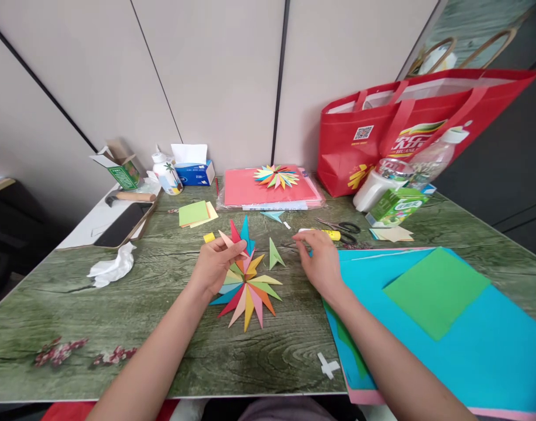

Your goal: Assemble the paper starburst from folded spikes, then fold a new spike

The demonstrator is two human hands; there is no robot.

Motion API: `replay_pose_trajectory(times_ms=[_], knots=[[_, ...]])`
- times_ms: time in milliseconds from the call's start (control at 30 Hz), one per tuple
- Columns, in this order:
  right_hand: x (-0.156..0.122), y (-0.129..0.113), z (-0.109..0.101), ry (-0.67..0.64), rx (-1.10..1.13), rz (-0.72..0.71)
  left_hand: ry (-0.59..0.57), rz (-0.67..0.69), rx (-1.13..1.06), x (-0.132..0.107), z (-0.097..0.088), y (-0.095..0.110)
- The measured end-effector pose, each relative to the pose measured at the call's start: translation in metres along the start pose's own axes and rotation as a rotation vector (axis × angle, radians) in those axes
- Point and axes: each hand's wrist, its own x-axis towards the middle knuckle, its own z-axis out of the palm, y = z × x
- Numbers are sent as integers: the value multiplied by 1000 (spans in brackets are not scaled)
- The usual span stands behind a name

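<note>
My left hand pinches the upper-left part of a folded-paper star, made of many coloured pointed pieces in a ring. Its blue and red points rise past my fingers; its lower points fan out above the table. My right hand is right of the star, fingers curled together, just in front of a yellow glue stick that it partly hides. Whether anything is between those fingertips is hidden. Between my hands lies a loose light green folded piece. A yellow cap sits beyond my left hand.
A finished star rests on packed red paper. Scissors lie behind my right hand. Large blue sheets bear a green square. At the back stand a red bag, a tissue box and a white bottle.
</note>
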Motion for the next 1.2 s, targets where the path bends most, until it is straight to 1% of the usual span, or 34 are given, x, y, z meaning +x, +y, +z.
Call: replay_pose_trajectory(times_ms=[67, 133, 200, 267, 333, 367, 433, 500, 567, 667, 800, 900, 1033, 1200], knots=[[1, 7, -2, 44, -254, -4, 7, -3, -12, 0, 1, 1], [3, 15, -4, 33, -446, 78, 15, -5, -22, 0, 1, 2], [5, 24, -5, -24, -543, 171, 20, -12, -24, 0, 2, 2], [8, 31, -5, -69, -559, 226, 19, -20, -16, 0, 2, 2], [12, 33, -5, -52, -464, 214, 19, -26, 2, 0, 1, 1], [13, 31, -6, -25, -365, 175, 22, -28, 11, 0, 0, 1], [13, 22, -7, 17, -93, 64, 29, -31, 26, 2, -1, 0], [9, 7, -7, -8, 170, -35, 26, -29, 34, 3, -3, -1], [4, -8, -8, -67, 310, -98, 10, -26, 41, 4, -4, -2], [-4, -24, -9, -147, 359, -190, -10, -28, 54, 4, -3, -2], [-7, -28, -8, -179, 341, -264, -17, -27, 71, 3, -1, -2], [-7, -26, -7, -173, 322, -302, -24, -21, 104, 2, -1, -1], [-9, -25, -7, -142, 303, -326, -67, -14, 181, 0, -1, 0], [-8, -22, -5, -74, 326, -340, -83, -23, 161, 0, -1, 0]])
